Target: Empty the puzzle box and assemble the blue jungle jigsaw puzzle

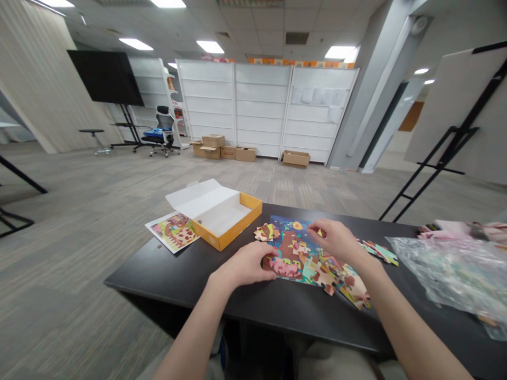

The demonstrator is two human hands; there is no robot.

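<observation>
On the black table lies a dark blue puzzle board (301,226) printed with a night scene. Loose jigsaw pieces (319,274) are spread over its lower right part, and pieces with a pink animal (285,267) lie at its lower left. My left hand (249,264) rests at the board's left edge, thumb and forefinger apart around the end of the pink-animal pieces. My right hand (335,238) is over the board's upper right, fingertips pinched together; what they hold, if anything, is too small to tell. A small stack of pieces (266,232) sits at the board's upper left.
An open yellow box (219,240) with a white lid stands left of the board, beside a printed picture sheet (173,232). More pieces (378,252) and a clear plastic bag (447,269) lie to the right. The table's (158,274) front edge is close to me.
</observation>
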